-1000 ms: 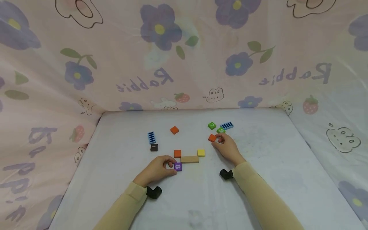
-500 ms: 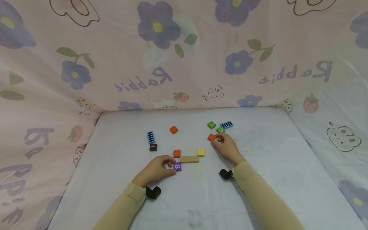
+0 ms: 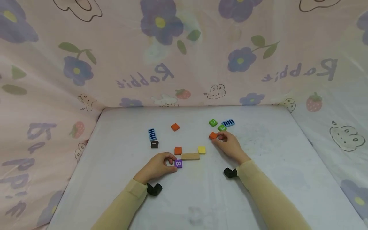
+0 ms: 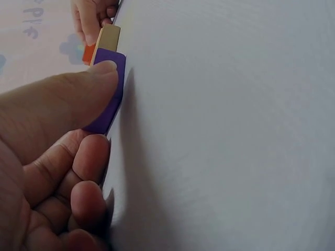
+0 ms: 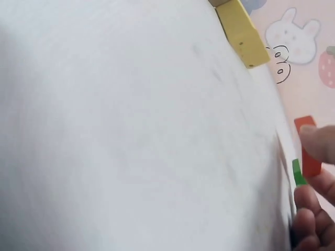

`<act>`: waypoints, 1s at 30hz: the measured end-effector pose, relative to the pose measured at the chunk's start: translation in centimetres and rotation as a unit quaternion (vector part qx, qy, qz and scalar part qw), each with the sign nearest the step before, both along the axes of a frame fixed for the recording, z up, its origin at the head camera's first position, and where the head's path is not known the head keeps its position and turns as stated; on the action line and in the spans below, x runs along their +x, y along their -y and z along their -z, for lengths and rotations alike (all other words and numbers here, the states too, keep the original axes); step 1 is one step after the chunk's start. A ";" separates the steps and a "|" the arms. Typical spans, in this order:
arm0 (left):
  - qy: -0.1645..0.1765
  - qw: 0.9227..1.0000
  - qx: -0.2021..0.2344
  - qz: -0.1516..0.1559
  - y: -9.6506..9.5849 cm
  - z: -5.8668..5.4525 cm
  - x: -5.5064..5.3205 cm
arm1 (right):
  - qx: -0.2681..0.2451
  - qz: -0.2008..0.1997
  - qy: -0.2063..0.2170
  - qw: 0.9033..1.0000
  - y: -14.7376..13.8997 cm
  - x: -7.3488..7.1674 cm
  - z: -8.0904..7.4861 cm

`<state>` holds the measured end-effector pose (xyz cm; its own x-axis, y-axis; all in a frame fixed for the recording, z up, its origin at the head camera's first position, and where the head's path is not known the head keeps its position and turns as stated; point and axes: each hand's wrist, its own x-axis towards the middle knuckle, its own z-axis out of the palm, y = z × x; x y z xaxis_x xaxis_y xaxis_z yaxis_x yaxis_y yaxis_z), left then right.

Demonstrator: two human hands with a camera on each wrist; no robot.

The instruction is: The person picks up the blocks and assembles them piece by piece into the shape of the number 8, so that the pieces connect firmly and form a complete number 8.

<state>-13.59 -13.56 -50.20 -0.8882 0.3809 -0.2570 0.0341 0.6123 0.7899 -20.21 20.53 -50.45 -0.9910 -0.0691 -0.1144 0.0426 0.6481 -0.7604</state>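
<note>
Between thumb and fingers, my left hand [image 3: 156,166] pinches a purple number tile [image 3: 178,164] marked 8, which lies at the left end of a plain wooden block [image 3: 190,156]. In the left wrist view, the thumb covers part of the purple tile [image 4: 102,121]. An orange tile [image 3: 178,150] sits just behind that end, and a yellow tile [image 3: 202,150] is by the block's right end. Farther right, my right hand [image 3: 231,147] pinches another orange tile [image 3: 213,135], seen edge-on in the right wrist view with the thumb across it.
Behind the right hand are two green tiles [image 3: 213,122] and a blue striped tile [image 3: 228,123]. At left lie a second blue striped tile [image 3: 152,134] and a dark tile [image 3: 154,144]. A loose orange tile [image 3: 175,127] lies farther back. Patterned cloth [image 3: 184,57] walls the white table [image 3: 258,198].
The head view has shifted slightly. Both hands keep their grip, and hands and tiles stay in about the same places relative to each other.
</note>
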 end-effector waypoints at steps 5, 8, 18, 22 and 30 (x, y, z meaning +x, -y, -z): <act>0.005 1.000 -0.006 -0.001 0.0 0.2 -0.1 | -0.023 -0.020 0.002 1.000 -1.0 0.1 0.1; 0.006 1.000 -0.005 -0.002 0.0 0.2 -0.1 | -0.040 -0.035 0.019 0.998 -1.4 0.5 -0.1; 0.001 1.000 -0.005 0.000 0.1 -0.1 -0.1 | -0.050 -0.120 0.048 0.990 -1.9 2.6 -1.4; -0.003 1.000 -0.003 -0.001 0.1 -0.4 -0.2 | -0.045 -0.143 0.040 0.988 -2.2 3.1 -1.5; -0.004 1.000 0.003 0.003 0.0 -0.3 -0.1 | -0.012 -0.172 0.072 0.982 -2.6 4.3 -1.2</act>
<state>-13.73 -13.56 -49.88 -0.8880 0.3874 -0.2478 0.0434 0.6070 0.7935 -15.95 23.18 -49.29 -0.8824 -0.4009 -0.2464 -0.0670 0.6253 -0.7775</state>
